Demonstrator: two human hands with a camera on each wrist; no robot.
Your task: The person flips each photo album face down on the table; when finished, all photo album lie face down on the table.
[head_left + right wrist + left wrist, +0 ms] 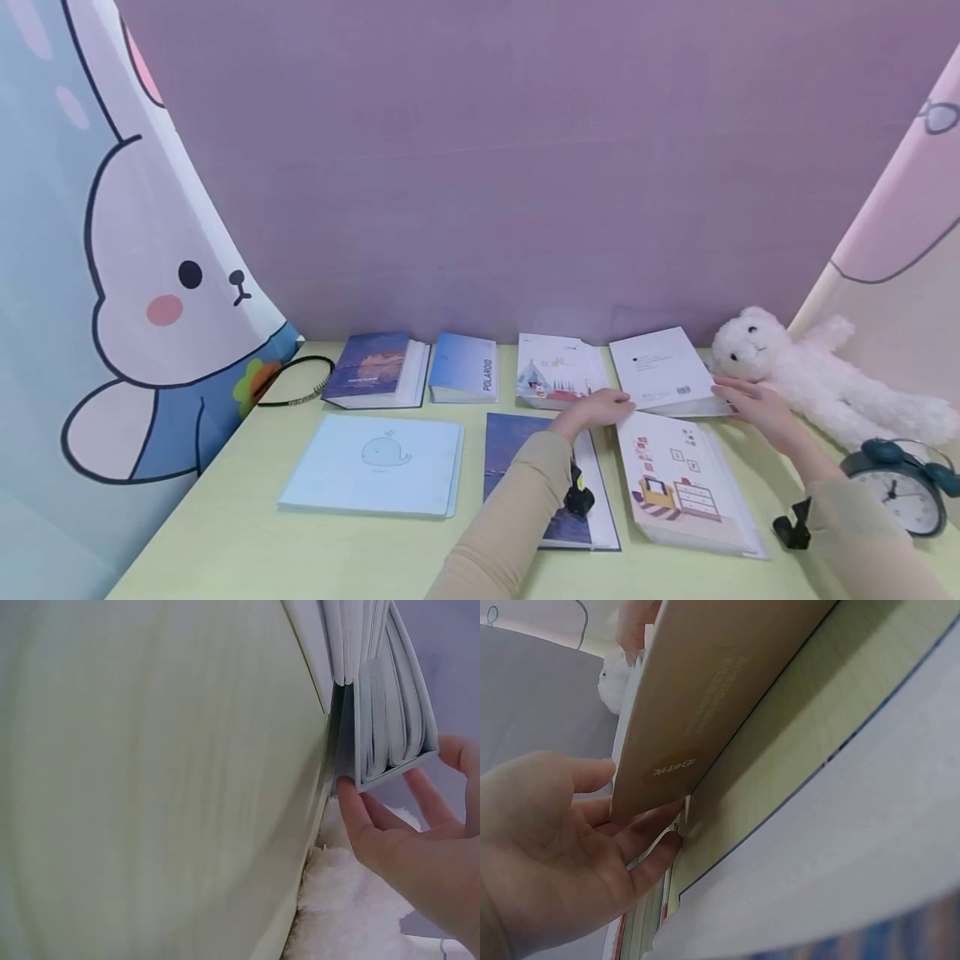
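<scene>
Both hands were on the white book [663, 369] in the far row of the pale green desk [247, 533], just left of the fluffy plush bear [817, 379]. The book was a flat rectangle with a smooth matte cover, small print and a barcode, and its near edge was tipped up a bit off the desk. The left hand [596, 408] had its fingers curled under the book's near left corner, so it was gripping there; the right hand [753, 400] held the right edge, thumb under and fingers along the side, only loosely bent. The right wrist view showed what the head view didn't: the thick block of pages [382, 712] fanned slightly, with the fingertips [352, 806] pinching the cover's corner and the bear's shaggy fur [345, 907] right beside. The left wrist view showed the cover's shaded underside [712, 697] with the fingers [656, 840] tucked beneath it. Nearer on the desk lay a glossy sofa album [682, 483], touching the white book's near edge.
</scene>
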